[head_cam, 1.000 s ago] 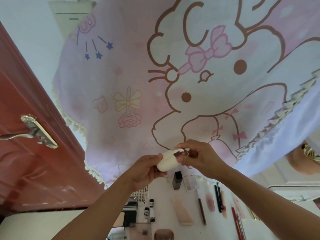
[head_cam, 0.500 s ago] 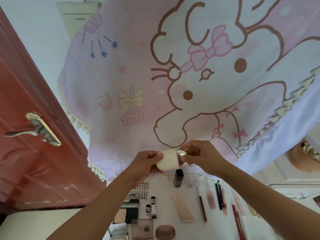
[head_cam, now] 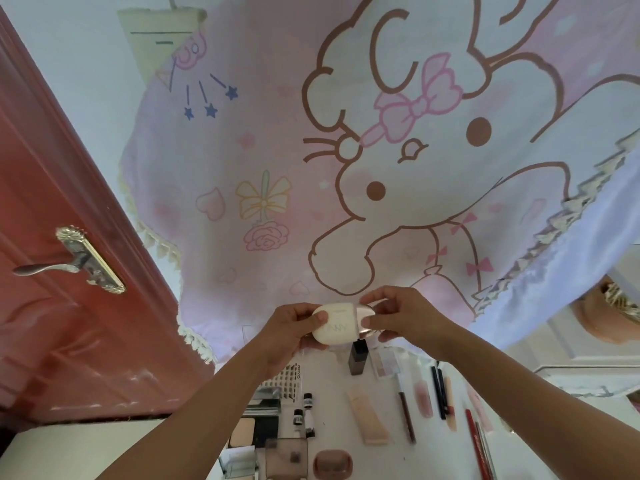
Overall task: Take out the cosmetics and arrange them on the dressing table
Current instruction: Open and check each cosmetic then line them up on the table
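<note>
A cream oval cosmetic bottle (head_cam: pixel 335 327) with a rose-gold cap is held sideways above the white dressing table (head_cam: pixel 332 403). My left hand (head_cam: pixel 287 332) grips its cream body and my right hand (head_cam: pixel 403 320) pinches the cap end. Below them lie cosmetics in rows: a dark square bottle (head_cam: pixel 357 358), a beige tube (head_cam: pixel 367 419), a small palette (head_cam: pixel 384 363), two small dropper vials (head_cam: pixel 303 412), a pink lip gloss (head_cam: pixel 423 398), several pencils and liners (head_cam: pixel 441 393) and a powder compact (head_cam: pixel 254 426).
A pink cartoon-rabbit cloth (head_cam: pixel 381 168) hangs behind the table. A red-brown door (head_cam: pixel 52 271) with a brass lever handle (head_cam: pixel 79 263) stands at the left. A clear brown box (head_cam: pixel 286 459) and a pink case (head_cam: pixel 332 464) sit at the near edge.
The bottle has turned level between my hands and dropped slightly. The view has shifted a little, showing more of the table's near edge.
</note>
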